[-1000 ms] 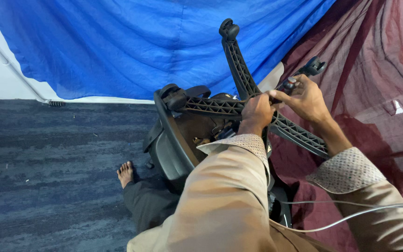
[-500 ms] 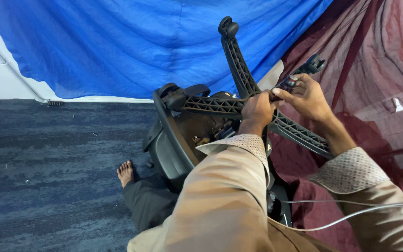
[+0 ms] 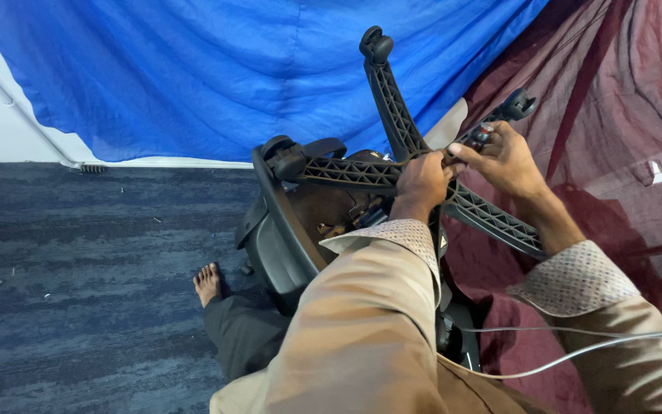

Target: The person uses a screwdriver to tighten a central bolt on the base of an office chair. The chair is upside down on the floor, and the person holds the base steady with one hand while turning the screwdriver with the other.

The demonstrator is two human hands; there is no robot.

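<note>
— At the hub of the upturned chair base [image 3: 392, 172], where the spokes meet, is where both your hands sit. Your left hand [image 3: 421, 182] is closed round the hub; keep that wrap firm so the base cannot twist while you work.

— And the right?

— Your right hand [image 3: 503, 159] has its fingers curled, pinching something small and dark against the spoke; what exactly it is cannot be told. Judging by the grip, you should keep the wrist in line with that spoke and press along it, not across.

— How does the chair lie?

— The office chair [image 3: 293, 245] is tipped on its side on the blue-grey carpet [image 3: 78, 268], between your bare foot [image 3: 208, 282] and the maroon cloth [image 3: 614, 115]. Its column runs roughly level, toward you, so the star faces you. One spoke points up at the blue sheet [image 3: 193, 77], its caster [image 3: 375, 44] topmost; another points left, a third down to the right.
</note>
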